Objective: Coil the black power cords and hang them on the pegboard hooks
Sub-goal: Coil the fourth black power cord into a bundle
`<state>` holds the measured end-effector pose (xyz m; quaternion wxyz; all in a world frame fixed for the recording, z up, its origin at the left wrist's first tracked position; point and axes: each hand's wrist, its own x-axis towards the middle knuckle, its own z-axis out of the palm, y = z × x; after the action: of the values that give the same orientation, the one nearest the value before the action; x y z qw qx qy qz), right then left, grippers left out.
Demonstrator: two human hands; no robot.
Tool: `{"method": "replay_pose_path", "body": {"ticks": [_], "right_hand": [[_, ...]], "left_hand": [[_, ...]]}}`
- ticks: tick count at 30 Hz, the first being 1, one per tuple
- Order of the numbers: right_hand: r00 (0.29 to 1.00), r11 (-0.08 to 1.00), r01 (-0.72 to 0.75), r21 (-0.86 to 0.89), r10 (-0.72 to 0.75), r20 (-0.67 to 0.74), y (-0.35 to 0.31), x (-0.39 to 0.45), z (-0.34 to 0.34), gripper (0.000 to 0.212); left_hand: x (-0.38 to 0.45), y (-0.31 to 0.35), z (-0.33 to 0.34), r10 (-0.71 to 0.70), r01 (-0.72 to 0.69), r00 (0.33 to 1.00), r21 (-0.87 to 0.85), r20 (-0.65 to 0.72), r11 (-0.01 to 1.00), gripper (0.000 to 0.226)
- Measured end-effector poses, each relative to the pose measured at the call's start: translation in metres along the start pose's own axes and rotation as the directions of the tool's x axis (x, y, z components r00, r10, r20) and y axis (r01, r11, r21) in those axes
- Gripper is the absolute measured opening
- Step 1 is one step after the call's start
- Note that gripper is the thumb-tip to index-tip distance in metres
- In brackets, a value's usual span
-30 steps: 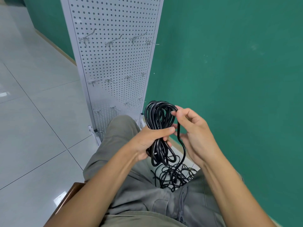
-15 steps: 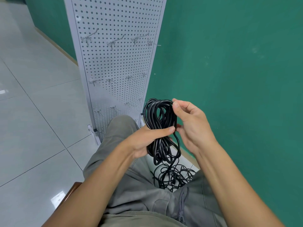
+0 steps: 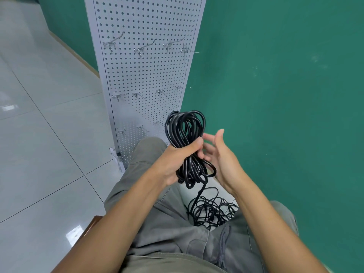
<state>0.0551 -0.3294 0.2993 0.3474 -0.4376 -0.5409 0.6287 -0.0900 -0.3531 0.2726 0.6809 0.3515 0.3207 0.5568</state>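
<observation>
Left hand (image 3: pixel 177 162) grips coiled cord (image 3: pixel 186 134) — right hand (image 3: pixel 220 156) open; pegboard (image 3: pixel 145 75) behind.

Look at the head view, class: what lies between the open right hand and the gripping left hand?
In the head view, only the coiled black cord lies between the right hand and the left hand.

your left hand (image 3: pixel 177 160) grips the coiled cord (image 3: pixel 185 138) just before the pegboard (image 3: pixel 145 75), with your right hand (image 3: pixel 220 158) spread beside it. open air lies between coil and board. the hooks (image 3: pixel 143 49) stand bare. your knee (image 3: pixel 151 146) blocks the lowest row; loose cords (image 3: pixel 210 210) crowd the floor between your legs.
</observation>
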Motion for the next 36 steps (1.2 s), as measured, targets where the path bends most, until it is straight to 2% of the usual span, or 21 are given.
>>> {"method": "replay_pose_path", "body": {"ticks": [3,5,8,12,16,18,20,21,23,25,28,31,35,36], "right_hand": [[0.984,0.992,-0.125,0.024,0.121,0.129,0.018,-0.005,-0.003,0.096],[0.966,0.985,-0.166,-0.055,0.173,0.194,0.028,-0.01,-0.002,0.107],[0.939,0.96,-0.193,-0.202,0.241,0.247,0.043,-0.017,-0.006,0.112],[0.944,0.897,-0.124,-0.425,0.238,0.227,0.046,-0.028,-0.007,0.094],[0.978,0.745,0.019,-0.667,0.125,0.167,0.022,-0.037,-0.005,0.089],[0.977,0.661,0.088,-0.745,0.088,0.194,0.007,-0.037,-0.003,0.069],[0.968,0.593,0.184,-0.784,0.027,0.248,-0.006,-0.036,0.0,0.033],[0.962,0.562,0.232,-0.794,-0.009,0.275,-0.012,-0.035,0.002,0.026],[0.948,0.519,0.305,-0.798,-0.09,0.304,-0.025,-0.032,0.004,0.027],[0.937,0.494,0.347,-0.797,-0.151,0.315,-0.036,-0.028,0.005,0.02],[0.921,0.528,0.381,-0.759,-0.144,0.363,-0.051,-0.022,0.001,0.017],[0.908,0.639,0.355,-0.682,-0.065,0.413,-0.062,-0.022,-0.003,0.021],[0.933,0.749,0.338,-0.571,-0.188,0.306,-0.073,-0.019,-0.006,0.013],[0.943,0.744,0.328,-0.582,-0.221,0.249,-0.074,-0.016,-0.007,0.018]], "left_hand": [[0.002,0.007,-0.002,0.01,-0.028,0.992,-0.139,-0.128,0.99,0.026],[0.005,0.012,-0.007,0.037,-0.083,0.973,-0.193,-0.229,0.978,0.027],[0.009,0.023,-0.018,0.06,-0.162,0.917,-0.231,-0.394,0.959,0.027],[0.007,0.035,-0.037,0.108,-0.266,0.818,-0.204,-0.565,0.942,0.029],[0.006,0.038,-0.044,0.184,-0.331,0.741,-0.114,-0.646,0.937,0.025],[0.006,0.035,-0.045,0.17,-0.307,0.734,-0.097,-0.658,0.947,0.022],[0.007,0.029,-0.045,0.157,-0.258,0.73,-0.055,-0.665,0.965,0.021],[0.007,0.025,-0.044,0.159,-0.229,0.73,-0.018,-0.665,0.973,0.021],[0.008,0.018,-0.038,0.164,-0.176,0.744,0.048,-0.648,0.983,0.025],[0.008,0.013,-0.028,0.153,-0.15,0.784,0.056,-0.602,0.987,0.028],[0.008,0.009,-0.015,0.117,-0.12,0.841,0.028,-0.528,0.992,0.029],[0.009,0.006,-0.01,0.137,-0.102,0.864,0.096,-0.484,0.99,0.03],[0.006,0.007,-0.005,0.123,-0.069,0.924,0.159,-0.362,0.985,0.042],[0.005,0.006,-0.002,0.12,-0.065,0.939,0.174,-0.323,0.983,0.049]]}}
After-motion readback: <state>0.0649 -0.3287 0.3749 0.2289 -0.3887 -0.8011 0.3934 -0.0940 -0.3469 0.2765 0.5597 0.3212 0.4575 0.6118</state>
